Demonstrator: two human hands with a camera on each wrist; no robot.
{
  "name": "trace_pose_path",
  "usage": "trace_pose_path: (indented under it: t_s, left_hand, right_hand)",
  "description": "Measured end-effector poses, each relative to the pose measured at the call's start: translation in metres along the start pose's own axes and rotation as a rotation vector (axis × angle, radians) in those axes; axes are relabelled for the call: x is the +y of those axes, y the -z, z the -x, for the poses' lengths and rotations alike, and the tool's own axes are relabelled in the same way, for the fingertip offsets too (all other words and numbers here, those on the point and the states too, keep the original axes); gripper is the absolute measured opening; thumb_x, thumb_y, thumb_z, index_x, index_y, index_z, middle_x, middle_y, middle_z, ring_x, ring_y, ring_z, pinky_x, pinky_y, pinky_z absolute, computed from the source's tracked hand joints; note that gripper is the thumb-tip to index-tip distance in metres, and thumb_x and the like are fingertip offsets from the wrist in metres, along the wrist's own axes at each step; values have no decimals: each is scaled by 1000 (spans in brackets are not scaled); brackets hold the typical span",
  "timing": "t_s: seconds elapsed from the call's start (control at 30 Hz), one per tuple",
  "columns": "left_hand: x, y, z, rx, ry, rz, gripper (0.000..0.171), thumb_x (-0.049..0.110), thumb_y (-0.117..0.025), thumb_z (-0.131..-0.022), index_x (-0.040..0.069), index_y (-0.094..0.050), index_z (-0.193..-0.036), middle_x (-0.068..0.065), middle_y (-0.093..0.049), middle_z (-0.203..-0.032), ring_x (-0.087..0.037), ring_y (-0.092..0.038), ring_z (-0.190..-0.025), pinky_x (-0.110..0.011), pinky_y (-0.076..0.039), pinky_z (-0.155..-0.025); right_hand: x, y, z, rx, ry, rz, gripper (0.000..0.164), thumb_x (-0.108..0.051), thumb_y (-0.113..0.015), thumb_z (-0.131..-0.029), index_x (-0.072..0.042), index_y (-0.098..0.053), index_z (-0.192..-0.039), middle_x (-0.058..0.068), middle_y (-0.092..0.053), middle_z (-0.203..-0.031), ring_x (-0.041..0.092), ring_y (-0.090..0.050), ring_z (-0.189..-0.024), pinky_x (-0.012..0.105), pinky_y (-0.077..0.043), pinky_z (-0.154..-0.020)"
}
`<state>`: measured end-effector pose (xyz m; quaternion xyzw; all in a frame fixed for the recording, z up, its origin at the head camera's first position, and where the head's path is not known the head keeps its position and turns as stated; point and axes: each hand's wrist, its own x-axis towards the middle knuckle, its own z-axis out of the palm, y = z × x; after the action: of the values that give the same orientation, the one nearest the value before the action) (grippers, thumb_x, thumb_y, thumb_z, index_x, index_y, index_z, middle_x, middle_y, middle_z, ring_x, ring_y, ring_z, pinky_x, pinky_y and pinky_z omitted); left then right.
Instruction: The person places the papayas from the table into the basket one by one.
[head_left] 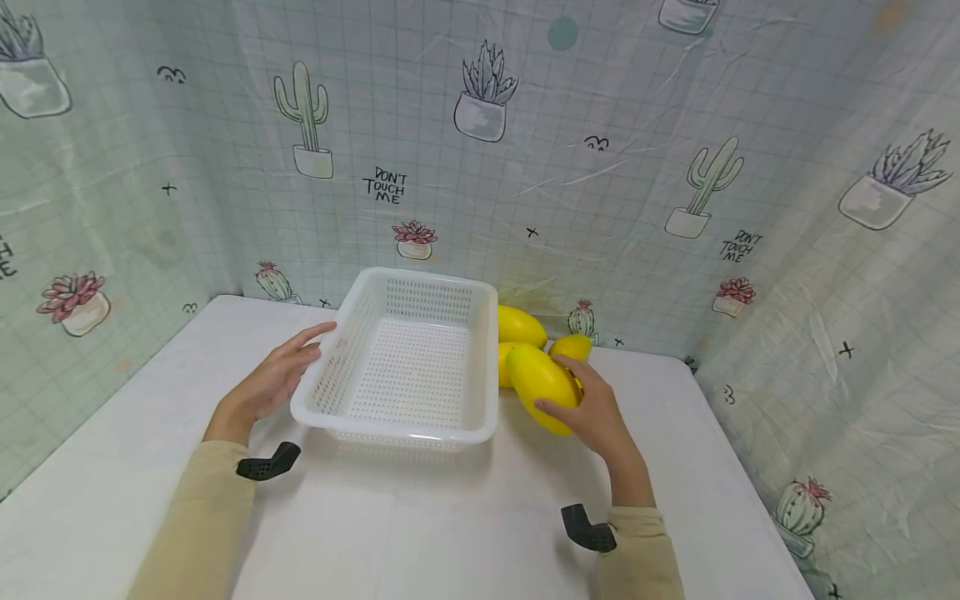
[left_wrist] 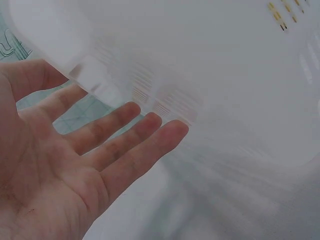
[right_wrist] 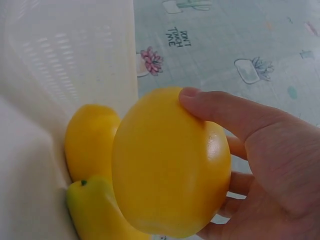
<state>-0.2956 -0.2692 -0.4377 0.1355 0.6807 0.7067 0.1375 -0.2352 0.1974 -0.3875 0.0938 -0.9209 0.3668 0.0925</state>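
Observation:
A white plastic basket (head_left: pixel 401 430) with slotted walls stands in the middle of the table, nothing inside it. My left hand (head_left: pixel 273 379) is at its left side, fingers extended against the rim and wall; in the left wrist view these fingers (left_wrist: pixel 145 137) look nearly straight. To the right of the basket, my right hand (head_left: pixel 603 412) grips a yellow mango (head_left: pixel 540 385), thumb on one side and fingers round the other. Behind that fruit, several more yellow mangoes (head_left: pixel 522 325) lie close to the basket's right wall, partly hidden by it and by the held one.
The white table (head_left: pixel 375 533) extends in front of the basket and to both sides. A patterned curtain (head_left: pixel 420 100) with cactus drawings rises behind the table and along its left and right sides. Each sleeve carries a black wrist device (head_left: pixel 267 462).

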Motion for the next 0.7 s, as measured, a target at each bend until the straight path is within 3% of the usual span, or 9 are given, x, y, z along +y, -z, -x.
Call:
trace_pose_path:
  t_s: [0.33,0.7]
  left_hand:
    - [1,1,1,23,8,-3,49,25,-37,-99,30,-21,-145,-8,-28,-146,-8,-52,-114,-25,-49,-86]
    - [-4,4,-1,-25,-28,39,50,21,-37,-99,26,-19,-146,-4,-36,-141,-9,-54,-112,-27,-50,-85]
  right_hand:
    - [-3,3,-1,30,35,-27,68,-46,-72,-73,-29,-44,-132,-2,-48,-132,21,-48,-110,45,-45,-93]
    - [-13,2,2,37,37,-71,67,-45,-72,-74,-31,-43,-132,-4,-46,-134,21,-48,-110,46,-46,-92]
